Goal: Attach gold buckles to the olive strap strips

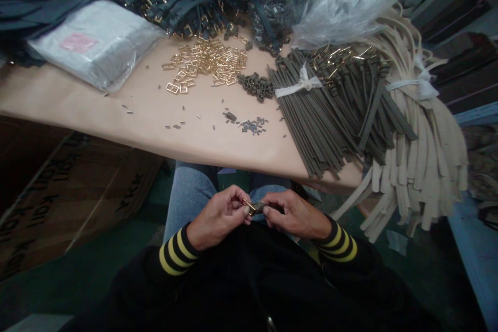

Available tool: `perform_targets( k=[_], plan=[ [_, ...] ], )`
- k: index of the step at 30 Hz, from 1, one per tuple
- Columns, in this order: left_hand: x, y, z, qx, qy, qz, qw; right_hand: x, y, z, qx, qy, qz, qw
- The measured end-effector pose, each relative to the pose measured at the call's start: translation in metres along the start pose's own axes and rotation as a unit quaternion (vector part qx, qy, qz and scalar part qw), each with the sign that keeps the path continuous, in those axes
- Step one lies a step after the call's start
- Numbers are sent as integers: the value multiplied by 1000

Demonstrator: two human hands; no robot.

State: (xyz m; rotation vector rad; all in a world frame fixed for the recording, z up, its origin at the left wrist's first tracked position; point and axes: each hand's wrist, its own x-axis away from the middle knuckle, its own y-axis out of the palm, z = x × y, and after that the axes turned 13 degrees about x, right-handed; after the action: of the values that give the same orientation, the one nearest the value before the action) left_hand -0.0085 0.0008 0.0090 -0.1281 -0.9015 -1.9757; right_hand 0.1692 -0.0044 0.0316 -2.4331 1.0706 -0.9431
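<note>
Above my lap, my left hand (227,212) pinches a small gold buckle (249,206) between thumb and fingers. My right hand (290,212) is closed on a short dark olive strap (258,207) that meets the buckle; most of the strap is hidden by my fingers. On the table beyond lie a heap of gold buckles (210,59), a pile of olive strap loops (257,85) and scattered small metal pins (254,125). A bundle of olive straps (311,114), tied with a white strip, rests at the right.
Beige straps (416,150) hang over the table's right end. A wrapped white packet (99,44) lies at the left, near dark straps with buckles (179,2). Clear plastic bags (346,8) sit at the back. A cardboard box (78,192) stands below the table (148,114).
</note>
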Motion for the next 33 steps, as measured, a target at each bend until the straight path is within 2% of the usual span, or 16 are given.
perform_targets(
  k=[6,10,13,17,19,21,23,25,27,30,33],
  plan=[
    [0,-1,-4,-28,-2,-18,999,-3,5,1,-28,13,-34,999],
    [-1,3,-13,-104,43,44,993,-6,9,1,45,38,33,998],
    [-2,5,-16,-105,52,86,989,-8,10,-1,84,40,70,993],
    [-4,3,-10,-26,61,63,996,-7,9,-2,114,3,94,989],
    [-4,0,-7,8,80,41,996,-6,10,-1,118,-17,132,984],
    [-4,-1,-5,30,96,33,994,-5,12,-2,139,-28,201,969],
    [-4,-2,-5,38,110,34,993,-3,14,-3,191,-19,283,940],
    [-3,-2,-8,37,126,37,991,-1,16,-6,242,-7,329,913],
    [-3,-2,-10,34,140,36,989,0,17,-8,248,-10,326,912],
    [-2,-1,-12,28,155,30,987,1,19,-11,190,-24,291,938],
    [-1,0,-12,16,165,25,986,0,20,-11,137,-33,290,946]
  ],
)
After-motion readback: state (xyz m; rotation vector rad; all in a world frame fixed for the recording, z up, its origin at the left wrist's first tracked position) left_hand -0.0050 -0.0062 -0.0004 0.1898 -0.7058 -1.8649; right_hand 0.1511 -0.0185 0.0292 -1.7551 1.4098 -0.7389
